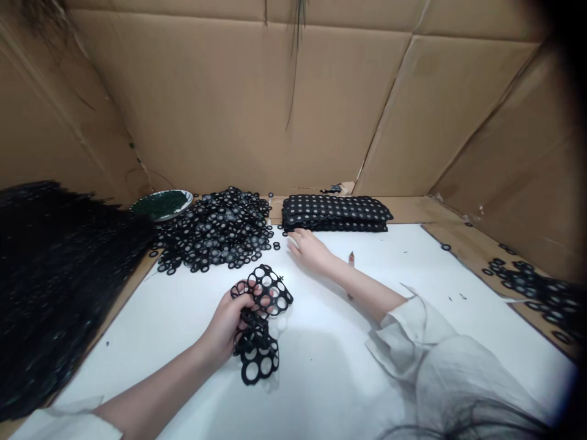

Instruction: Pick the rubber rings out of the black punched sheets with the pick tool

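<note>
My left hand (233, 318) is closed around bunched black perforated pieces (270, 290) with rows of large round holes. Part of them fans out beyond the fingertips, and another part (260, 360) hangs below the hand. Further forward, my right hand (308, 247) reaches over the white tabletop, fingers stretched out and somewhat apart, with nothing visible in it. It is just in front of a stack of black sheets (337, 211) dotted with pale round spots. Left of that hand lies a heap of small black rings (220, 226), a few of them loose near the fingertips.
A marker-like pen (351, 259) lies behind my right forearm. At left stand a large black mass (59, 287) and a white-rimmed plate (189, 198) of dark green material. More black ringed pieces (541, 287) lie at right. Cardboard walls (238, 104) enclose the white table (321, 385).
</note>
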`<state>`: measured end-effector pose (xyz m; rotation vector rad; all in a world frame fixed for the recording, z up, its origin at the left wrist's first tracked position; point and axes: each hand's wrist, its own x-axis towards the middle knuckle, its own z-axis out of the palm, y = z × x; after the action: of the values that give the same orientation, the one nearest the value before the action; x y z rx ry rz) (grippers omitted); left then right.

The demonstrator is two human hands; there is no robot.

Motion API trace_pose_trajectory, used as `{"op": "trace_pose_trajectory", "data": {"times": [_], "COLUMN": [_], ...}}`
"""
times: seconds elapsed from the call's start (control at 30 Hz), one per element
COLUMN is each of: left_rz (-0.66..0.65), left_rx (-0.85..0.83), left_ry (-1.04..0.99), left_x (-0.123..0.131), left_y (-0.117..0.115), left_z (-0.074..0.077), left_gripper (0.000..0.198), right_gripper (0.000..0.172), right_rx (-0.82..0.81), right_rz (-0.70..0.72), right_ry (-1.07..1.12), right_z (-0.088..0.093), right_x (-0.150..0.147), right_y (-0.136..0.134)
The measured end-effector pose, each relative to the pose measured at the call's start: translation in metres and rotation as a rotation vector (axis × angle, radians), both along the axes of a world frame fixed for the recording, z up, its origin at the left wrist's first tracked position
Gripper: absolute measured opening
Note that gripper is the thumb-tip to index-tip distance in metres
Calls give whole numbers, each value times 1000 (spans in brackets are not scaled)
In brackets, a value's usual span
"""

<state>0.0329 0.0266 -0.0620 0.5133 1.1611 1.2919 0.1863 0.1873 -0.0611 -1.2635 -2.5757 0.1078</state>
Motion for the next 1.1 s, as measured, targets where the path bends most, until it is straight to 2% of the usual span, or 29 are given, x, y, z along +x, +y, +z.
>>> {"op": "trace_pose_trajectory", "data": {"times": [0.1,0.37,0.57,0.7,0.83,0.9,0.97,1.03,1.1], "left_rz": [-5,4,6,-4,-3,6,20,45,71], "left_rx": [-9,-5,-19,-43,-25,-45,-69,-66,-50], "left_ry": [17,-54,-13,0,-25,2,50,97,126], "left_x": [1,5,1,1,2,2,2,2,2], "left_y": [0,-3,-1,-2,-3,-3,-3,-3,-3], "left_z": [1,8,3,4,8,9,9,8,8], "left_gripper": [23,23,23,23,21,22,24,28,33], "right_gripper": [41,44,48,44,42,40,36,35,38], "right_rx": [3,-4,9,14,-14,-32,-44,-103,-264], "right_rz": [-135,-164,-175,-84,100,170,176,171,220], "right_ry": [-116,-82,-21,20,106,169,284,408,463], "right_z": [-9,-21,-24,-24,-24,-21,-13,-4,4], "right_x": [19,1,2,2,-9,-17,-23,-23,-18], "right_y": [-1,9,6,3,-4,-7,-14,-25,-41]}}
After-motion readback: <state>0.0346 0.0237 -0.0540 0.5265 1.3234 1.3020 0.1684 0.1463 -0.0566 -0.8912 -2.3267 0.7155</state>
